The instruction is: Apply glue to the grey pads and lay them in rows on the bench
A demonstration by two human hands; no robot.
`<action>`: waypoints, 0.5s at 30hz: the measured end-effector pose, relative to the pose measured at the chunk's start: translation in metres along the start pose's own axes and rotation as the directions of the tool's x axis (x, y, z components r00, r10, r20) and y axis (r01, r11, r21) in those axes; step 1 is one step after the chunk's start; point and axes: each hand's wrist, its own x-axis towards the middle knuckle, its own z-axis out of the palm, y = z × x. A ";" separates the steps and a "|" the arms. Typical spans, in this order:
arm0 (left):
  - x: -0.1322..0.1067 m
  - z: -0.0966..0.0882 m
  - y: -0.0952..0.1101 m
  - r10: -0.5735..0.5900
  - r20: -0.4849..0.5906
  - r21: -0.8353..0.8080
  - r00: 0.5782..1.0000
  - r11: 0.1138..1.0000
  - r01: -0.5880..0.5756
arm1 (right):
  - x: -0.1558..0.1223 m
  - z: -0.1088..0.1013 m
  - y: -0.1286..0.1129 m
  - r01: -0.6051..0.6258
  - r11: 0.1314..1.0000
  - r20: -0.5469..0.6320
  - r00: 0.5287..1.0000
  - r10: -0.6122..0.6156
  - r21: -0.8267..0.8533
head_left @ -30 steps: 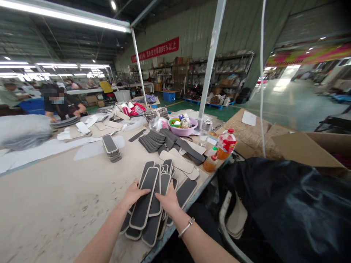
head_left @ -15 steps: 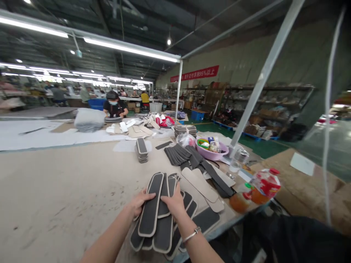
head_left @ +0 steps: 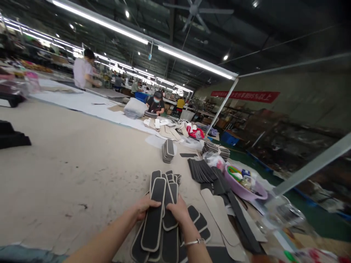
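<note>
Grip of left hand (head_left: 144, 206) and right hand (head_left: 178, 209) is closed on opposite sides of dark strips (head_left: 153, 224), thumbs laid on top, on the desk (head_left: 93, 179), where gathering seems to be under way and squaring of the uneven edges is probably called for.

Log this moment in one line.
left hand: holding pale-edged dark panel | right hand: holding adjacent panels | smaller panel stack: beyond | lilac basin: right

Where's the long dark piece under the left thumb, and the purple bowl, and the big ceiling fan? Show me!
Long dark piece (head_left: 153, 219): head view, middle of its dark face.
Purple bowl (head_left: 240, 189): head view, its side wall.
Ceiling fan (head_left: 193, 9): head view, its hub.
</note>
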 end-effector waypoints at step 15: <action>-0.029 -0.005 -0.008 0.158 -0.149 -0.313 0.976 0.929 -0.198 | -0.019 0.024 -0.067 0.178 0.939 0.002 0.983 -0.185 -0.294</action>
